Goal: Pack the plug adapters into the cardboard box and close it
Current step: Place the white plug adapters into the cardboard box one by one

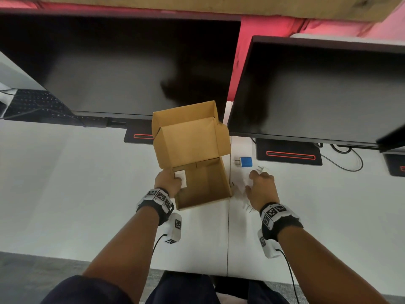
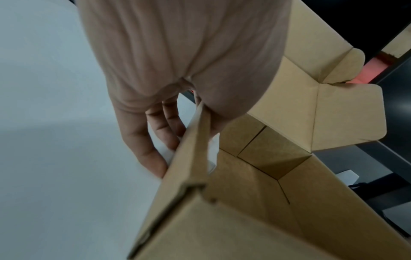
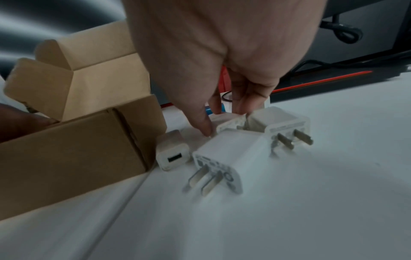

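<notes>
The cardboard box (image 1: 203, 185) stands open mid-desk with its lid (image 1: 188, 139) raised at the back. My left hand (image 1: 173, 181) grips the box's left wall (image 2: 195, 149), fingers (image 2: 155, 140) outside and thumb inside. The thumb presses a white adapter (image 1: 181, 178) against that wall. Right of the box my right hand (image 1: 252, 178) reaches down and pinches a white adapter (image 3: 229, 121) lying on the desk. Around it lie three more white adapters: one nearest the camera (image 3: 231, 158), one to the right (image 3: 282, 123), one by the box (image 3: 171, 151). A blue adapter (image 1: 246, 162) lies beyond them.
Two dark monitors (image 1: 131, 69) (image 1: 317, 91) stand close behind the box, on stands with red stripes (image 1: 289, 153). A keyboard (image 1: 37, 104) lies at the far left and a black cable (image 1: 346, 163) at the right. A seam (image 1: 228, 233) splits the white desk.
</notes>
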The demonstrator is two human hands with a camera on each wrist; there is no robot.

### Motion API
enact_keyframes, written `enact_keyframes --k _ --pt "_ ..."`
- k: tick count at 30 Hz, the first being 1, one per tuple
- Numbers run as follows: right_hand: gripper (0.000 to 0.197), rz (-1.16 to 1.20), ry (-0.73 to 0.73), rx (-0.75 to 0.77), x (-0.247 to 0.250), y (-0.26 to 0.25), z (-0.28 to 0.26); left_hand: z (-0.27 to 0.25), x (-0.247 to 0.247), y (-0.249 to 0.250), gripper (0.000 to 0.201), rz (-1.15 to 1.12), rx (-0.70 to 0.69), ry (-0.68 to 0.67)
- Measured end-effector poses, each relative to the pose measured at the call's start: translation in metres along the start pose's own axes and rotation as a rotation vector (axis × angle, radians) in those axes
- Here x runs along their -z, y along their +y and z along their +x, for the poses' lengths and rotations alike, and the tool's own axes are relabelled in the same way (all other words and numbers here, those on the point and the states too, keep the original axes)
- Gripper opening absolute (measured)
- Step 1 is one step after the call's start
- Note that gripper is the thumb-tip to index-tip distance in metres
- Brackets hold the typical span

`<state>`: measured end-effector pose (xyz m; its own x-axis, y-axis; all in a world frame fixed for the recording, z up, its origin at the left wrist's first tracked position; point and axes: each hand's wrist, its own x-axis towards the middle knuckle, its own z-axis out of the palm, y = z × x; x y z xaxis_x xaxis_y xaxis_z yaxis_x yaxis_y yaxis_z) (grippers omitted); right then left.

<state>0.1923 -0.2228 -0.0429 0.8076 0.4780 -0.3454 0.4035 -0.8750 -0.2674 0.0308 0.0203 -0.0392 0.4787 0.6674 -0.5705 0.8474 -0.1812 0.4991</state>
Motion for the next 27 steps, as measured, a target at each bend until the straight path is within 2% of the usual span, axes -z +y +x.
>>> enact_keyframes --k 3,5,7,10,13,15,18,21,27 --pt "0.034 0.075 0.013 -0.013 0.004 0.000 -0.001 0.000 0.001 -0.001 0.024 0.005 -0.011 -0.003" --pt "0.033 0.162 0.113 0.006 0.010 -0.004 -0.006 0.002 0.001 -0.004 0.023 -0.006 -0.015 -0.012" --pt "0.032 0.278 0.228 0.051 0.018 -0.017 -0.013 0.003 0.001 -0.006 0.023 -0.025 -0.015 -0.020" --pt "0.029 0.400 0.286 0.190 0.027 -0.048 -0.024 0.004 0.002 -0.006 0.020 -0.041 -0.021 -0.034" --pt "0.026 0.395 0.211 0.334 0.022 -0.082 -0.026 0.004 0.005 -0.006 0.011 -0.054 -0.014 -0.061" --pt "0.027 0.383 0.117 0.346 0.011 -0.100 -0.025 0.006 0.004 -0.007 0.020 -0.076 -0.007 -0.080" --pt "0.025 0.325 0.009 0.318 -0.007 -0.119 -0.023 0.015 0.000 -0.013 0.044 -0.110 0.010 -0.089" --pt "0.022 0.249 -0.061 0.247 -0.025 -0.130 -0.017 0.028 -0.008 -0.025 0.045 -0.148 0.032 -0.088" --pt "0.016 0.211 -0.061 0.150 -0.045 -0.146 -0.004 0.051 -0.024 -0.047 0.046 -0.180 0.053 -0.094"
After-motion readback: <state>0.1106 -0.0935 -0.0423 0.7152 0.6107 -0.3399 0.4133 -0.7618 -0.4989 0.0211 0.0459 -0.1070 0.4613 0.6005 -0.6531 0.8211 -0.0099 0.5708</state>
